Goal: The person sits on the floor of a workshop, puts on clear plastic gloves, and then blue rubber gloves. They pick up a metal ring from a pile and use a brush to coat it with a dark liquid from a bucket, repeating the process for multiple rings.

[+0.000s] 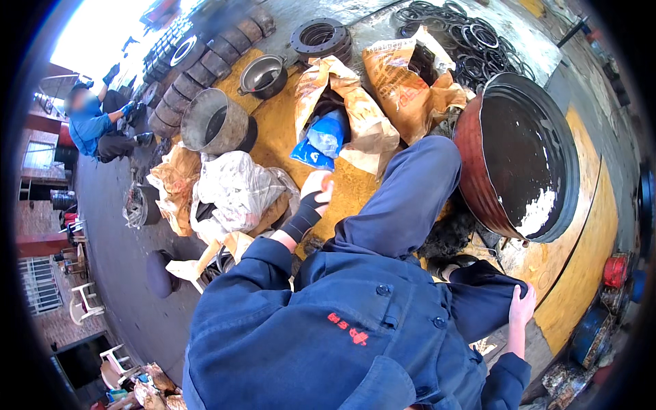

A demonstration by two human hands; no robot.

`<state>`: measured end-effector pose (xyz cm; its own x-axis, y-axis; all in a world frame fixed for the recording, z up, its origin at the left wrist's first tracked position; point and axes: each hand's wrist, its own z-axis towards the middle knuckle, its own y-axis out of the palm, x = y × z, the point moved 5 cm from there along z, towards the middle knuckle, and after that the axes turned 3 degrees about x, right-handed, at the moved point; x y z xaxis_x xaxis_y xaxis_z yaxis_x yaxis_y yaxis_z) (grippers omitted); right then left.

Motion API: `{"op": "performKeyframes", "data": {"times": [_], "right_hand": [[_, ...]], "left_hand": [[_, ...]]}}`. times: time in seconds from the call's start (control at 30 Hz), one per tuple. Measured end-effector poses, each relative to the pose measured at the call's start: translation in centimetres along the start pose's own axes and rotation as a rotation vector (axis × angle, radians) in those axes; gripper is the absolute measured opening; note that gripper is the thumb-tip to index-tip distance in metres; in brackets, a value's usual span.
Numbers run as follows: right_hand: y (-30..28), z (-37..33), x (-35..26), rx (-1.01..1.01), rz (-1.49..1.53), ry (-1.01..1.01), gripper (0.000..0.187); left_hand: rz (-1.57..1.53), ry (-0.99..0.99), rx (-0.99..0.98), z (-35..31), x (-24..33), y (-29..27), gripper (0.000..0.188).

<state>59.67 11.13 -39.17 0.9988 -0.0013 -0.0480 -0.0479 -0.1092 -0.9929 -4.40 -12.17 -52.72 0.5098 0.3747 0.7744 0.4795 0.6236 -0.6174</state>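
My left hand [318, 186], with a black wrap [303, 217] round its wrist, is in front of my bent left knee. It is nearest to a blue plastic bag [324, 139] inside an open brown paper sack [365, 126], with a gap between them. Its fingers are foreshortened and blurred, so their grip is unclear. My right hand [523, 305] rests on the dark trouser leg at my right knee, its fingers laid over the cloth. A large round metal tub [478, 160], dark inside with a white patch, stands beyond that knee.
A white plastic sack [239, 188] and a crumpled brown bag [176, 184] lie to the left. Behind are a metal bucket [212, 119], a two-handled pot [264, 76], stacked flanged rings [321, 37] and piled black rings [478, 44]. A person [96, 130] sits at the far left.
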Motion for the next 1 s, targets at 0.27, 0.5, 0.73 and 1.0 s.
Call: {"op": "performKeyframes", "data": {"times": [0.27, 0.5, 0.73, 1.0], "right_hand": [[0.8, 1.2, -1.3, 0.033, -0.067, -0.007, 0.049], [1.4, 0.4, 0.4, 0.023, -0.139, 0.089, 0.047], [1.6, 0.0, 1.8, 0.017, -0.157, 0.128, 0.044], [1.8, 0.4, 1.7, 0.026, -0.153, 0.128, 0.043]], "left_hand": [[0.252, 0.229, 0.180, 8.1, -4.2, 1.9, 0.040], [0.442, 0.114, -0.207, 12.3, -4.4, 1.6, 0.033], [0.385, 0.237, -0.466, 14.0, -4.5, -2.9, 0.044], [0.454, 0.345, -0.530, 12.9, -5.9, -1.7, 0.047]]}}
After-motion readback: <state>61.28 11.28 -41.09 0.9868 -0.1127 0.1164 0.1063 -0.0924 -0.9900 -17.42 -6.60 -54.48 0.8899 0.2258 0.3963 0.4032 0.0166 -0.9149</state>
